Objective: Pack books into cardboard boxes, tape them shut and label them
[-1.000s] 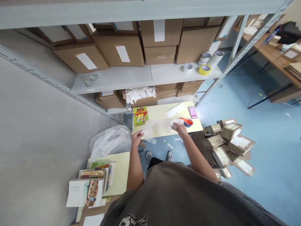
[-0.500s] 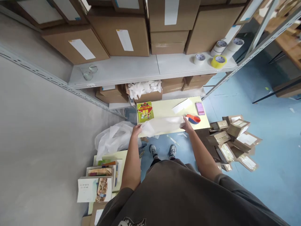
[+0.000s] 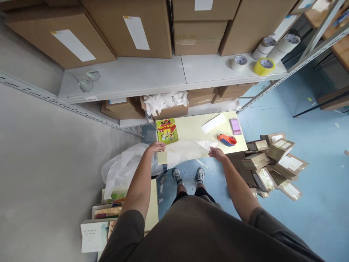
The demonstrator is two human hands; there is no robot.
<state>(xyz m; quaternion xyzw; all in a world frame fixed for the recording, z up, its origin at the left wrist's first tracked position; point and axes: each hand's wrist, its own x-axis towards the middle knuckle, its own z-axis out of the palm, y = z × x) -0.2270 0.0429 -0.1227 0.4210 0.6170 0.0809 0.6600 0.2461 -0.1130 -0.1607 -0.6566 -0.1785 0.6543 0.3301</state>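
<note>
A thin, translucent white packing sheet (image 3: 184, 150) stretches between my hands over the near edge of a pale yellow table (image 3: 195, 127). My left hand (image 3: 157, 147) grips its left end, fingers closed. At its right end, my right hand (image 3: 217, 153) pinches the edge. Behind my left hand lies a green and red picture book (image 3: 167, 131), its lower edge close to the sheet. An orange and blue tape dispenser (image 3: 227, 140) lies on the table just beyond my right hand. Farther back are a white paper slip (image 3: 213, 123) and a purple pad (image 3: 235, 126).
A grey shelf (image 3: 152, 72) beyond the table carries cardboard boxes, glasses (image 3: 89, 80) and tape rolls (image 3: 264, 66). Parcels (image 3: 275, 160) are heaped on the floor at right. At left are a translucent plastic bag (image 3: 122, 165) and stacked books (image 3: 95, 233).
The sheet has come down and spread wider, its front edge hanging over the table edge. My hands have moved slightly apart, and the right has dropped nearer to me. The view has shifted.
</note>
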